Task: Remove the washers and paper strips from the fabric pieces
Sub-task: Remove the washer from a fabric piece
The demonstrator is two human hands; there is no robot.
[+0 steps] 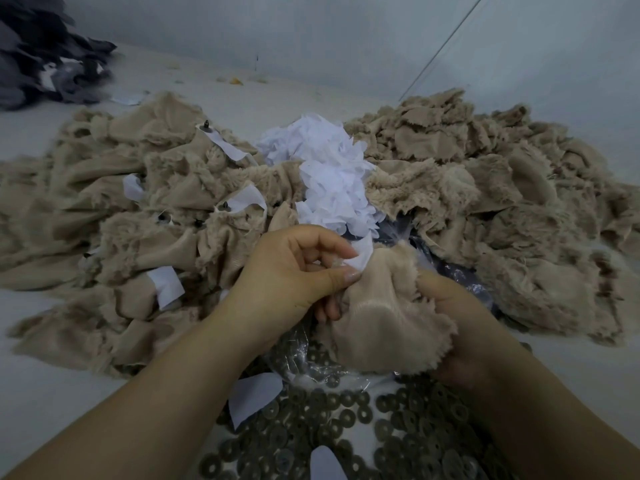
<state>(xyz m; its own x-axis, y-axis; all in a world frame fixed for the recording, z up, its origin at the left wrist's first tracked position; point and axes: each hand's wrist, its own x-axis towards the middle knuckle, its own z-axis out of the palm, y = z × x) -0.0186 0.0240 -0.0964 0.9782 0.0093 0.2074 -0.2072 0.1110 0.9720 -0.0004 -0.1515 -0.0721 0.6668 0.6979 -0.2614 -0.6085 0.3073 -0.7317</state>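
Pinching a white paper strip (360,259) between thumb and forefinger, the left hand (294,271) works at the top edge of a beige fleece piece (377,306), while the right hand (446,313) grips that same piece from the side and underneath, its fingers mostly buried in the pile. Both hands hold the piece above the near-middle of the table (41,368), over a spread of loose metal washers (346,417) and a crumpled clear plastic bag (301,351).

To do this step well, I judge the right hand should keep the fabric taut and steady so the strip peels off in one pull instead of tearing. Whether a washer sits behind this strip cannot be told. Once free, the strip belongs on the heap of white paper scraps (329,168) beyond the hands.

Toward the left edge lies a pile of unprocessed fleece pieces (138,209), several showing strips and dark studs; toward the right edge lies a pile of what look like cleared pieces (485,174). Dark grey fabric (45,53) sits at the far left corner.
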